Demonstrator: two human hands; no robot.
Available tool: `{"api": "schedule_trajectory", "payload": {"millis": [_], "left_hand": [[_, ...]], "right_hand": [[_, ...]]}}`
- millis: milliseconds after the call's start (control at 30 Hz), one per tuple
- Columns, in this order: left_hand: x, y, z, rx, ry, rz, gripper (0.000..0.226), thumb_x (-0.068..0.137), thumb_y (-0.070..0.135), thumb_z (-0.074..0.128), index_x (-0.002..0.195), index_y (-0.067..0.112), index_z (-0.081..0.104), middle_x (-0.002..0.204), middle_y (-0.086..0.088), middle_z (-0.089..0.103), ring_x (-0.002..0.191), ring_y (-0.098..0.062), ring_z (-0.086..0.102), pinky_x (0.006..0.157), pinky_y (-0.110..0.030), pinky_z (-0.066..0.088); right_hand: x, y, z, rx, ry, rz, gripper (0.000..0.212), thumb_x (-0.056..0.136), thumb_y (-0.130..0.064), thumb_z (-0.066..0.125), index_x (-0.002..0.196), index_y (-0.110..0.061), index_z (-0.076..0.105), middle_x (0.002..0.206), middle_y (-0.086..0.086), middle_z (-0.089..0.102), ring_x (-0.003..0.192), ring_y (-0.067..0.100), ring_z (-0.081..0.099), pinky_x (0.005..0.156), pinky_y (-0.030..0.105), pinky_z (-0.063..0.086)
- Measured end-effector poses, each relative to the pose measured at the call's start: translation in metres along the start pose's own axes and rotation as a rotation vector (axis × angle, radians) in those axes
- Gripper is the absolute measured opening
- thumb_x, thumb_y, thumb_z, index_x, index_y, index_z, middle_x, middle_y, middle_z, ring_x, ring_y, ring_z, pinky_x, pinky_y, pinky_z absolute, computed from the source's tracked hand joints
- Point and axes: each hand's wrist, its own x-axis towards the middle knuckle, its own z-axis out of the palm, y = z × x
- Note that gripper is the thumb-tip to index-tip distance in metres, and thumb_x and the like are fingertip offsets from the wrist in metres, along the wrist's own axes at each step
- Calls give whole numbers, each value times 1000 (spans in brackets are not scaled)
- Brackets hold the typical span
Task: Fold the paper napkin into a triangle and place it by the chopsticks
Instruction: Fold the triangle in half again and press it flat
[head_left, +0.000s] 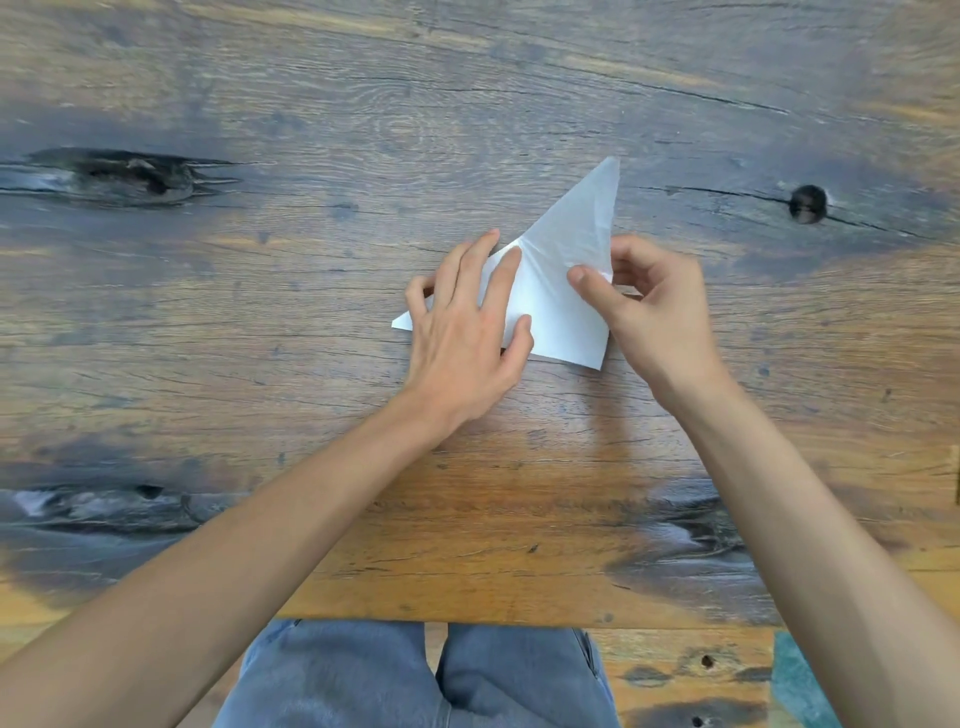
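Note:
A white paper napkin (558, 291) lies on the wooden table (260, 322), partly folded, with one pointed flap raised toward the far right. My left hand (467, 332) presses flat on the napkin's left part, fingers spread. My right hand (649, 306) pinches the napkin's right edge between thumb and fingers, holding the raised flap. No chopsticks are visible in this view.
The table has dark knots at the far left (130, 174) and a round knot hole (808, 203) at the right. The table's near edge runs above my lap in blue jeans (415, 675). A thin dark object (957, 478) shows at the right border.

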Motion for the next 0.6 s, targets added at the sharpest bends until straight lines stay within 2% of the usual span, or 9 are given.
{"api": "schedule_trajectory", "payload": {"millis": [133,233,333,433,500,600], "left_hand": [[20,-1,-8,-184,-25,-10,64,97,31,56,155,11,38,159,-1,45,153,-20,30,110,-44,25],[39,-6,-13,-322,-125,-19,70,97,29,60,158,11,30,150,7,55,150,-16,30,107,-41,24],[51,-12,-16,-377,-157,-39,71,93,28,66,156,17,34,141,12,60,142,-15,35,101,-37,24],[55,-15,-20,-410,-190,-25,63,92,28,68,150,22,44,119,15,63,133,-13,40,93,-37,23],[55,-18,-23,-456,-221,-11,60,93,27,69,148,23,45,110,15,64,127,-13,44,91,-36,24],[53,-22,-28,-584,-289,-4,57,96,20,67,148,21,44,104,6,71,106,-11,56,93,-31,37]], "right_hand": [[0,3,-4,156,19,74,13,99,-7,71,99,-19,75,95,-7,80,90,13,71,83,30,57],[3,4,-6,256,23,125,12,102,-4,65,105,-13,71,95,-8,81,90,8,75,80,23,59],[5,3,-8,318,27,166,14,104,-5,62,112,-14,68,97,-9,82,92,7,76,79,22,60],[7,4,-10,337,37,197,14,105,-9,61,111,-19,68,95,-10,81,91,9,76,82,27,61],[7,5,-11,354,57,213,12,105,-11,61,110,-20,67,90,-10,81,85,8,75,76,26,60],[9,8,-11,389,89,256,15,105,-13,62,119,-18,63,94,-7,81,82,9,75,69,24,60]]}}
